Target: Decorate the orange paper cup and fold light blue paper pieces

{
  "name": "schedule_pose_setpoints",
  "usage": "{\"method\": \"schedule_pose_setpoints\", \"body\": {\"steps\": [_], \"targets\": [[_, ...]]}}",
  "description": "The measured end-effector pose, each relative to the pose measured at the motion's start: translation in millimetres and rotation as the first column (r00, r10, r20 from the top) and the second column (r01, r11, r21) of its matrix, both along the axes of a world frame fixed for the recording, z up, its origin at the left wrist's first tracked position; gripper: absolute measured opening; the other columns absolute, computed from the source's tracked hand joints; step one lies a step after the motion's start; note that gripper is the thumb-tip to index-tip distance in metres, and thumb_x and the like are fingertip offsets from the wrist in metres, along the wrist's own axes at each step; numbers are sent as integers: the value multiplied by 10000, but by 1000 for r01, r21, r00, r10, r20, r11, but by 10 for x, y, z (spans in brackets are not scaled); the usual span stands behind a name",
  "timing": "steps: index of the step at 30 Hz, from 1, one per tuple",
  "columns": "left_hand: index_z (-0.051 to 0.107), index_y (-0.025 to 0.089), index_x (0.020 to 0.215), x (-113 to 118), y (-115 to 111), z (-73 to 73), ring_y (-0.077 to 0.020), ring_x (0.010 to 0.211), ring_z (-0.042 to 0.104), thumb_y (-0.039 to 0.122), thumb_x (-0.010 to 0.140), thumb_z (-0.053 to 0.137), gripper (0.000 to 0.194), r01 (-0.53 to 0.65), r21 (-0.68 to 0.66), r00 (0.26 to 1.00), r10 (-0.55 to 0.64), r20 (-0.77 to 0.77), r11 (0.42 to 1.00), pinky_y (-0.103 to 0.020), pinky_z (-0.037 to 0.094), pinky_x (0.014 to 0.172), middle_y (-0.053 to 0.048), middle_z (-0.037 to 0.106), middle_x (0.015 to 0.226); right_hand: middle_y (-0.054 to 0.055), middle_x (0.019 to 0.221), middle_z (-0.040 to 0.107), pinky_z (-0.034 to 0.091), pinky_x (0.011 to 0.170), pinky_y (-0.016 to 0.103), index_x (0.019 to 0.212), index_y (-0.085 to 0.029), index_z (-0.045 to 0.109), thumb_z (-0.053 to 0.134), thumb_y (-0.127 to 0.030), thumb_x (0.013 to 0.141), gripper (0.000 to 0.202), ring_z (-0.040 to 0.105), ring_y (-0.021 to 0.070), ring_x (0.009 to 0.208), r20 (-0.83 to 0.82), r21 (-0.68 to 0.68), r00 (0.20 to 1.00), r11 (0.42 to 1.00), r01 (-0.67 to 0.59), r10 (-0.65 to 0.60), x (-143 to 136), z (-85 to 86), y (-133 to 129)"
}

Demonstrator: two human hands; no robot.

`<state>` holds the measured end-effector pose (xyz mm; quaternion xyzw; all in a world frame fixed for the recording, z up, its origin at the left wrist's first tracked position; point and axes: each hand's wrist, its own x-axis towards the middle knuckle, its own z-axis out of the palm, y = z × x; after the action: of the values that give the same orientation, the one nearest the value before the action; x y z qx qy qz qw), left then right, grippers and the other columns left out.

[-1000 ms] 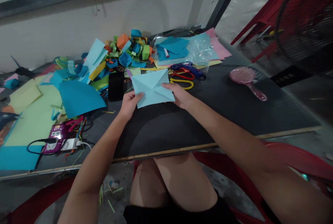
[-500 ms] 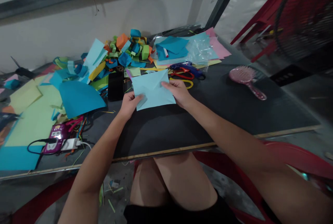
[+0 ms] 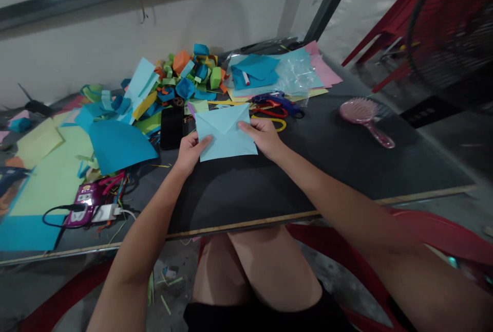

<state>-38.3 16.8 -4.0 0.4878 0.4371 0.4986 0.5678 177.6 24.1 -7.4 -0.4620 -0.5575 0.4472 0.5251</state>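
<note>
A light blue paper envelope (image 3: 227, 142) with a triangular flap folded down along its far edge is held up over the dark table. My left hand (image 3: 190, 151) grips its left edge, thumb on the face and fingers behind it. On the other side, my right hand (image 3: 264, 136) pinches the right edge in the same way, its thumb near the flap's tip. Just beyond the right hand lie red-handled scissors (image 3: 275, 109) and a yellow handle loop (image 3: 280, 125). A black phone (image 3: 171, 129) rests left of the envelope.
Folded paper pieces (image 3: 185, 77) are heaped at the back. Blue and green sheets cover the left, with a purple power adapter (image 3: 85, 203) and cables near the front edge. A pink hairbrush (image 3: 364, 116) lies right; a fan (image 3: 454, 39) stands beyond it.
The envelope has tilted slightly, so its triangular flap shows more plainly. Both hands keep their hold on its sides.
</note>
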Motion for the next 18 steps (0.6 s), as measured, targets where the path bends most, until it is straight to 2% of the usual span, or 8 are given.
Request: {"method": "schedule_pose_setpoints", "body": {"steps": [8, 12, 15, 18], "targets": [[735, 137, 808, -30, 4, 51, -113, 576, 596, 538, 570, 840, 477, -28, 33, 999, 29, -16, 999, -237, 491, 537, -32, 713, 736, -50, 497, 289, 200, 474, 256, 508, -197, 422, 707, -654, 696, 571, 288, 81, 502, 10, -10, 1000, 1000, 28, -28, -31, 25, -24], [736, 147, 796, -51, 22, 17, -112, 580, 592, 523, 590, 836, 440, -25, 28, 1000, 26, -11, 999, -238, 489, 535, -34, 708, 731, -60, 483, 260, 193, 460, 251, 481, -200, 387, 716, -626, 704, 582, 260, 70, 477, 8, -35, 999, 999, 36, -36, -31, 24, -33], [738, 157, 796, -48, 33, -15, -105, 586, 587, 517, 590, 837, 426, -25, 24, 1000, 25, -6, 999, -235, 489, 546, -33, 711, 742, -37, 508, 432, 331, 492, 252, 547, -190, 528, 753, -611, 664, 492, 417, 96, 508, -82, -98, 996, 994, -53, 45, -21, 7, -22], [742, 159, 801, -40, 35, -20, -104, 595, 587, 510, 581, 843, 426, -18, 25, 1000, 18, 5, 1000, -237, 495, 569, -32, 715, 747, 30, 709, 664, 499, 680, 341, 757, -182, 691, 820, -573, 583, 447, 609, 184, 702, -180, -177, 965, 959, -221, 190, -17, -23, -14]]}}
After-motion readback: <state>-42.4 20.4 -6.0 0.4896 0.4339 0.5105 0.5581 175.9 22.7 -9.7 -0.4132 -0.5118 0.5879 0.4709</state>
